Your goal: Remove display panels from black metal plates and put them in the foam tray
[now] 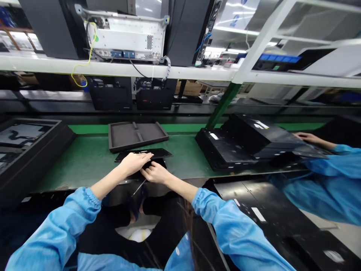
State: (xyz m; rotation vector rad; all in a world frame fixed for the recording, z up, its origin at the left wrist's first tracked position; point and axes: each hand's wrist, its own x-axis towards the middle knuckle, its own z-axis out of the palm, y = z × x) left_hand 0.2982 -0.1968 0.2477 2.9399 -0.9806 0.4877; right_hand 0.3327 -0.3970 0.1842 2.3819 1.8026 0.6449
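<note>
Both hands meet over a small flat black part [153,162] lying on the green conveyor belt [90,158], directly ahead of the person and near the belt's front edge. The left hand [134,162] lies palm-down across the part's left end, fingers extended and pressed flat, not curled around anything. The right hand [154,173] sits at the near right side, fingers bent and pinching the part's near edge; whether it holds a small item there cannot be told.

A longer thin black panel [146,153] lies just behind, touching or slightly overlapped by the part. Its long axis runs left to right along the belt, rising slightly toward the far right. The part's own long axis appears to run the same way, though the hands cover much of it. Both hands are equally close; the left covers more of it.

Beyond stands an empty dark grey tray [137,135], apart from the panel. To the right, black monitor housings [239,146] rest on the belt, where a co-worker's hand [306,137] touches one.
</note>
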